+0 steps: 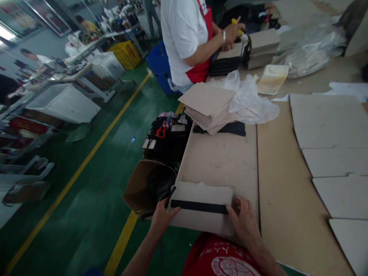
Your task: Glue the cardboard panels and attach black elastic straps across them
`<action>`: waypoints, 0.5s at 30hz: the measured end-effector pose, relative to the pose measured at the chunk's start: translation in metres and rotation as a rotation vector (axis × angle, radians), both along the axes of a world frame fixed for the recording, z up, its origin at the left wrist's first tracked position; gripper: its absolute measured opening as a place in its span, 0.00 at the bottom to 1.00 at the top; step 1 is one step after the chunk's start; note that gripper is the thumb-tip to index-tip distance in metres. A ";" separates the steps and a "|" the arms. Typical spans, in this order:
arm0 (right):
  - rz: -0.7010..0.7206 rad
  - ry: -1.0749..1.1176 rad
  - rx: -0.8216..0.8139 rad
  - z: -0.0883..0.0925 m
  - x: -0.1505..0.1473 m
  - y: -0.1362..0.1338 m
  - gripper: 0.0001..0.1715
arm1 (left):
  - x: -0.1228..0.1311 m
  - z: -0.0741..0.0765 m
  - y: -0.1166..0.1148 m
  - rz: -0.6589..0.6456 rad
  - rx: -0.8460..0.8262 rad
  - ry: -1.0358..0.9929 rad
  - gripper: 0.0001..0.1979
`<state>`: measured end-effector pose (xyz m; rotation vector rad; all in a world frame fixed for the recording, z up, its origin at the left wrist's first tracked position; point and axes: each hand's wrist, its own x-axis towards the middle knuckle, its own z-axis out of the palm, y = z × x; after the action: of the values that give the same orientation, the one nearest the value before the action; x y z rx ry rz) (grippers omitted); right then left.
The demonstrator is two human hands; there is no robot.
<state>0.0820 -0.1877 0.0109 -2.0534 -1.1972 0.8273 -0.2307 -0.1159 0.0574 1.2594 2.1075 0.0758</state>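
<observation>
In front of me on the table edge lies a beige cardboard panel, with a straight black fabric strip along its near side. My left hand is closed at the strip's left end, thumb on top and fingers partly hidden. At the right end, my right hand presses its thumb onto the strip, its other fingers curled beside the panel. A stack of beige boards rests farther up the table on a black piece, partly covered by a clear plastic bag.
Overlapping large boards are spread on the right. A co-worker in a red apron stands at the far end, holding a yellow-handled tool. Left of the table, an open carton with black material and a pile of dark goods sit low down.
</observation>
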 end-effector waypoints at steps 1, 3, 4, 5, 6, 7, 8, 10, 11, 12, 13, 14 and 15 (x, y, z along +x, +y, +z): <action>0.001 -0.032 0.022 -0.004 -0.001 -0.006 0.28 | 0.000 -0.008 -0.005 -0.013 0.018 -0.017 0.39; 0.011 -0.054 0.011 -0.008 -0.005 -0.014 0.28 | 0.000 -0.019 -0.013 -0.038 0.060 -0.051 0.37; 0.020 -0.050 -0.005 -0.009 -0.008 -0.017 0.28 | 0.000 -0.022 -0.016 -0.047 0.079 -0.055 0.36; 0.026 -0.043 -0.022 -0.010 -0.012 -0.018 0.27 | 0.001 -0.024 -0.019 -0.054 0.091 -0.054 0.35; 0.025 -0.038 -0.042 -0.009 -0.016 -0.017 0.28 | 0.002 -0.026 -0.020 -0.059 0.096 -0.051 0.35; 0.016 -0.035 -0.062 -0.009 -0.019 -0.016 0.28 | 0.004 -0.026 -0.020 -0.069 0.098 -0.047 0.35; 0.000 -0.029 -0.084 -0.008 -0.021 -0.013 0.28 | 0.005 -0.026 -0.020 -0.080 0.102 -0.039 0.36; -0.041 -0.011 -0.129 -0.007 -0.023 -0.007 0.28 | 0.010 -0.025 -0.018 -0.100 0.098 -0.018 0.38; -0.062 0.007 -0.148 -0.006 -0.023 -0.005 0.28 | 0.012 -0.024 -0.016 -0.109 0.089 -0.010 0.38; -0.083 0.034 -0.159 -0.006 -0.022 -0.003 0.27 | 0.015 -0.024 -0.014 -0.117 0.077 -0.002 0.39; -0.106 0.064 -0.165 -0.005 -0.020 -0.001 0.26 | 0.017 -0.023 -0.012 -0.121 0.057 0.007 0.39; -0.132 0.090 -0.167 -0.005 -0.019 0.000 0.26 | 0.019 -0.023 -0.010 -0.124 0.040 0.018 0.39; -0.158 0.106 -0.163 -0.004 -0.018 0.000 0.25 | 0.021 -0.023 -0.009 -0.135 0.033 0.027 0.39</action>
<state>0.0639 -0.1874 0.0064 -2.1723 -0.9232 0.9713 -0.2100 -0.1246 0.0339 1.4262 2.0451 0.0350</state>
